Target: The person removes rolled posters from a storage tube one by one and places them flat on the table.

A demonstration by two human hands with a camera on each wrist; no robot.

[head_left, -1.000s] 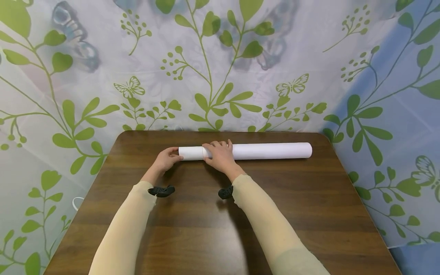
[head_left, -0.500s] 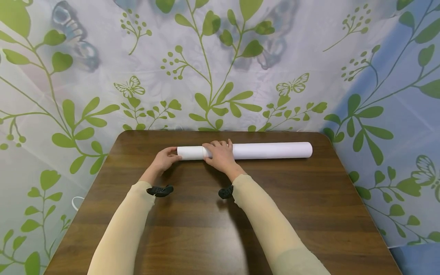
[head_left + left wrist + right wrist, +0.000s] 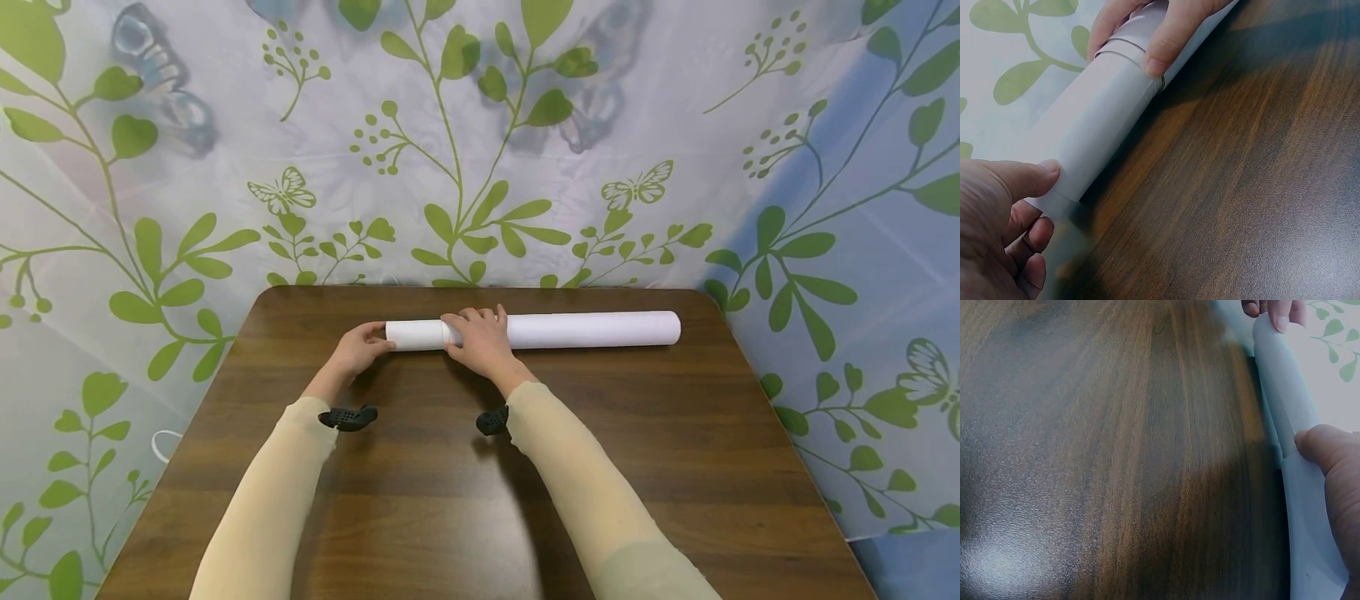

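A long white roll [image 3: 592,330], which looks like paper, lies crosswise along the back of the table. From its left end sticks out a slightly narrower white section [image 3: 414,335]; the step between the two shows in the left wrist view. My left hand [image 3: 356,350] pinches the open left end of that section, thumb [image 3: 1032,178] on the near side. Across the roll, beside the step, my right hand [image 3: 482,343] grips it from above. In the right wrist view its thumb [image 3: 1319,447] presses by the edge of the wider part [image 3: 1304,512].
Dark brown wooden table [image 3: 420,500] with rounded back corners. Just behind its back edge hangs a white cloth [image 3: 495,208] patterned with green leaves and butterflies. A black band [image 3: 348,418] sits at my left wrist, another [image 3: 492,420] at the right. A white cable loop [image 3: 163,444] shows beyond the left edge.
My left hand has shifted slightly left, and the end of the narrower section has come with it. The right hand and the roll's far right end look unmoved.
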